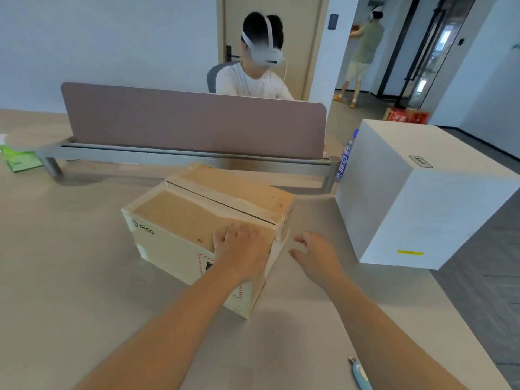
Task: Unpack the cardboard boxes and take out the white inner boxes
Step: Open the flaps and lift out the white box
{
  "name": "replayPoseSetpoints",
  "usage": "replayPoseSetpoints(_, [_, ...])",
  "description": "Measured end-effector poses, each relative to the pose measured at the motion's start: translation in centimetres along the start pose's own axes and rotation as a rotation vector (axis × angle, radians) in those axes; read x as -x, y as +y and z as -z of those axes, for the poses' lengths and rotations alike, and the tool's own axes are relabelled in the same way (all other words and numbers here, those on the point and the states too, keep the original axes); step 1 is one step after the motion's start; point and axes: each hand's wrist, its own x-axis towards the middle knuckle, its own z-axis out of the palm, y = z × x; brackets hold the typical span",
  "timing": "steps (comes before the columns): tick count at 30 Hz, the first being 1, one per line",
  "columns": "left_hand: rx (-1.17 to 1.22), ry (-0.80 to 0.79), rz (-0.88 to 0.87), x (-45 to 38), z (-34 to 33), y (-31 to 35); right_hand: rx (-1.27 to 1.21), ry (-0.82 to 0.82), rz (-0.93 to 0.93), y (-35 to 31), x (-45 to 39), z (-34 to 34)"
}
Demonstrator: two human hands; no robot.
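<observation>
Resting flat on taped tan cardboard box: left hand; right hand loose, empty.

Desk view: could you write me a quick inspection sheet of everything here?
Surface: beige desk.
Job's things: cardboard box, flaps closed; white box to its right.
Clutter: utility knife at the near edge; water bottle; green tissue pack.
Hands: left hand rests flat on the cardboard box; right hand hovers beside it, holding nothing.
Cables: nothing seen.
Surroundings: pink divider; seated person wearing a headset.
</observation>
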Motion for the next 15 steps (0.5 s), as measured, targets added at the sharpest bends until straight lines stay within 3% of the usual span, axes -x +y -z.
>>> replayPoseSetpoints(8, [0.108, -0.034, -0.115, 2.8, -0.5, -8.4, 0.033, -0.009, 0.161, -4.4, -0.2, -2.7])
replayPoseSetpoints(12, [0.085, -0.103, -0.086, 4.1, 0.6, -10.4, 0.131, -0.036, 0.268, -6.0, -0.1, -4.0])
replayPoseSetpoints(15, [0.052, -0.029, 0.003, 4.2, 0.5, -10.4, 0.198, -0.067, 0.313, -6.9, -0.6, -4.6])
